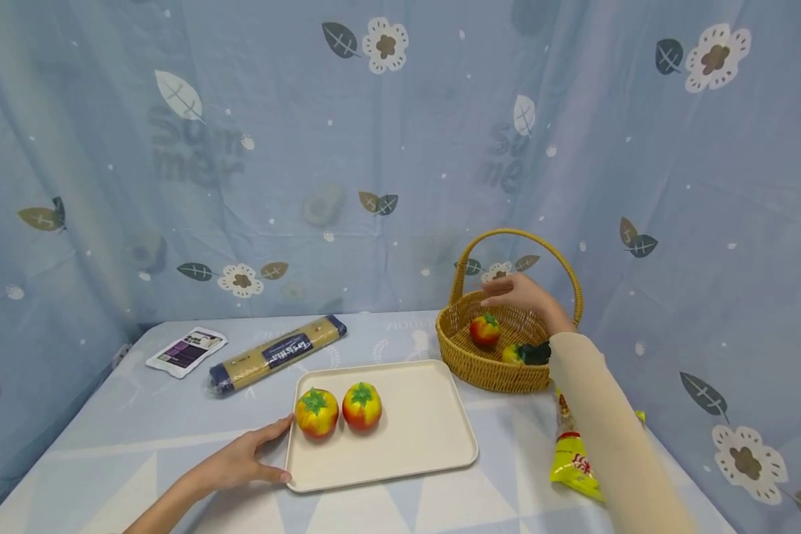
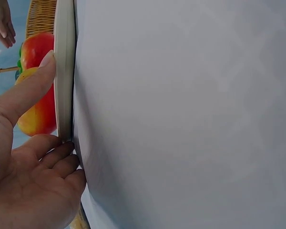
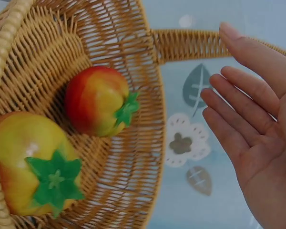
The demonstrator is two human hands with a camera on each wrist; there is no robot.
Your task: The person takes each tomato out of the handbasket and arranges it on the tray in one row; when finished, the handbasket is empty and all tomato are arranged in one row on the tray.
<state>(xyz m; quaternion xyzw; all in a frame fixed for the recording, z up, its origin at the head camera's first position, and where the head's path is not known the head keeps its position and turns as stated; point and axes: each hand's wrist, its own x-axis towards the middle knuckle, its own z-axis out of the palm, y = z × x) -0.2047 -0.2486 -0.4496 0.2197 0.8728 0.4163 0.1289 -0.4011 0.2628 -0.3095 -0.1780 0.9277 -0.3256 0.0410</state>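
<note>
Two red-and-yellow fruits with green star-shaped tops, a left one (image 1: pixel 317 414) and a right one (image 1: pixel 362 406), sit on the left part of a cream tray (image 1: pixel 417 423). My left hand (image 1: pixel 243 460) touches the tray's left edge, thumb and fingers spread apart along it. My right hand (image 1: pixel 517 291) is over the back of a wicker basket (image 1: pixel 490 377), its fingers extended and holding nothing. Inside the basket lie a red fruit (image 3: pixel 97 101) and a yellower one (image 3: pixel 35 152). A dark green thing (image 1: pixel 535 354) beside them is partly hidden by my right arm.
Behind the tray lie a long pack of noodles (image 1: pixel 277 354) and a white-and-purple packet (image 1: pixel 187 351). A yellow snack bag (image 1: pixel 574 463) lies at the right, partly under my right sleeve. The basket's tall handle (image 1: pixel 507 231) arches up before a blue curtain (image 1: pixel 387 148).
</note>
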